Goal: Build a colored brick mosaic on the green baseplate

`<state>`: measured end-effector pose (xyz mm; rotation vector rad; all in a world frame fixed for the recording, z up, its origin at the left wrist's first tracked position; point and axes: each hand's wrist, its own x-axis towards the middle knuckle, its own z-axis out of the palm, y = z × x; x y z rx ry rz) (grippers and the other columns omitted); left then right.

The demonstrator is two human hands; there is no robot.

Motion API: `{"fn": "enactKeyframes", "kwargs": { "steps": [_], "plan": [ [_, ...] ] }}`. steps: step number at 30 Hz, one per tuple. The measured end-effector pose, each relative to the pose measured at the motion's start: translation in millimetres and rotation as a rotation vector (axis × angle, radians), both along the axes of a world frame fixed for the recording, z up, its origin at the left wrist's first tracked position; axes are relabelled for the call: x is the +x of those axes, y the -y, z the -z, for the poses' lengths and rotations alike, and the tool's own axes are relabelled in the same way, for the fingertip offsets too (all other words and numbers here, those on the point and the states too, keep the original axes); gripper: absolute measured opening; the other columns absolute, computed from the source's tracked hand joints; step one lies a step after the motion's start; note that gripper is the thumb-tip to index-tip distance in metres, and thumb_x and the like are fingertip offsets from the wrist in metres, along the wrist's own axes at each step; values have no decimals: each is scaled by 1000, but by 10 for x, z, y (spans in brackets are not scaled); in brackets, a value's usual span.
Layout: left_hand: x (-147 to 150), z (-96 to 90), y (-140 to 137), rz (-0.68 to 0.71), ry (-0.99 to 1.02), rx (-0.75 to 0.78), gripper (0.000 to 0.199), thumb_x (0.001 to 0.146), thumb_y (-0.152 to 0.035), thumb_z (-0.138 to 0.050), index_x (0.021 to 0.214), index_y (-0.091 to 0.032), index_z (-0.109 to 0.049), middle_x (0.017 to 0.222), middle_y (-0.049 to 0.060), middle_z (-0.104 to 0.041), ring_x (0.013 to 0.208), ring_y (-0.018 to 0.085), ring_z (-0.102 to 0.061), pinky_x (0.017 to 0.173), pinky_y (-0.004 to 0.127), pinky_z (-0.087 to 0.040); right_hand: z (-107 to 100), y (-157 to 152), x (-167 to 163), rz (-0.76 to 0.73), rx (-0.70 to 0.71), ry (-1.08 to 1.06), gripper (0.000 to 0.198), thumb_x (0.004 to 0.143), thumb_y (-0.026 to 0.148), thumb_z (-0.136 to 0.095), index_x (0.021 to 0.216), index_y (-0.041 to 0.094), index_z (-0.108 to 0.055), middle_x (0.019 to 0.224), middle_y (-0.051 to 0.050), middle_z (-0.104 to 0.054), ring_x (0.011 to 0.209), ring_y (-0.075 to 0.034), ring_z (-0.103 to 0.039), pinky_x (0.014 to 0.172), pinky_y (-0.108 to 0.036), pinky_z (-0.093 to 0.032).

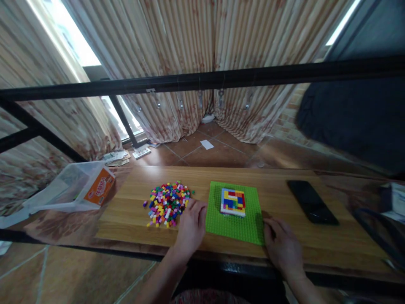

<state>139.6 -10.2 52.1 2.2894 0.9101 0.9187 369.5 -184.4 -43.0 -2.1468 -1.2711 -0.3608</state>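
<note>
A green studded baseplate (249,228) lies on the wooden table, with a square build of toy building bricks (233,202) on it. The build has a white and light blue border around a red, yellow, blue and green top. My left hand (192,221) is between the loose brick pile (167,204) and the plate's left edge. Its fingers are curled together, their tips close to that edge; anything in them is hidden. At the plate's right edge, my right hand (283,244) rests with bent fingers and thumb against the green rim.
A black phone (311,202) lies on the table (133,223) at the right. Left of the table stands a clear plastic bin (71,185) with an orange label. Beyond the far edge are a black metal bar (190,82) and striped curtains (177,42).
</note>
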Motion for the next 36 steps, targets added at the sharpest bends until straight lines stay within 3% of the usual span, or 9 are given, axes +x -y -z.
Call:
{"fn": "enactKeyframes", "kwargs": {
  "steps": [4, 11, 18, 29, 36],
  "plan": [
    [50, 281, 332, 74, 64, -106, 18, 93, -20, -46, 93, -20, -64, 86, 5, -64, 81, 16, -62, 71, 26, -51, -79, -33, -9, 18, 29, -92, 30, 92, 34, -43, 95, 17, -68, 99, -12, -67, 90, -23, -62, 82, -36, -50],
    [148, 485, 222, 136, 99, -90, 17, 92, -18, -47, 93, -20, -64, 88, 5, -66, 82, 15, -63, 74, 27, -53, -326, -303, -79, 113, 28, -402, 26, 88, 33, -48, 90, 18, -68, 88, -8, -69, 78, -21, -63, 74, -34, -49],
    [136, 535, 223, 158, 59, -82, 14, 91, -18, -49, 93, -20, -63, 89, 6, -65, 84, 16, -63, 76, 27, -52, -243, -463, -268, 109, 7, -176, 25, 90, 25, -46, 92, 17, -69, 93, -10, -67, 89, -22, -61, 81, -35, -46],
    [155, 542, 235, 141, 63, -107, 14, 90, -17, -50, 92, -20, -64, 90, 5, -66, 84, 15, -63, 76, 26, -52, -228, -456, -235, 69, 10, -159, 24, 90, 25, -46, 93, 17, -69, 90, -9, -67, 85, -21, -60, 78, -33, -45],
    [-50, 466, 199, -38, 107, -39, 16, 91, -19, -49, 92, -21, -64, 89, 4, -65, 83, 15, -63, 73, 26, -53, -196, -439, -207, 46, 14, -149, 27, 91, 29, -44, 93, 17, -68, 91, -10, -67, 82, -21, -59, 76, -34, -45]
  ]
}}
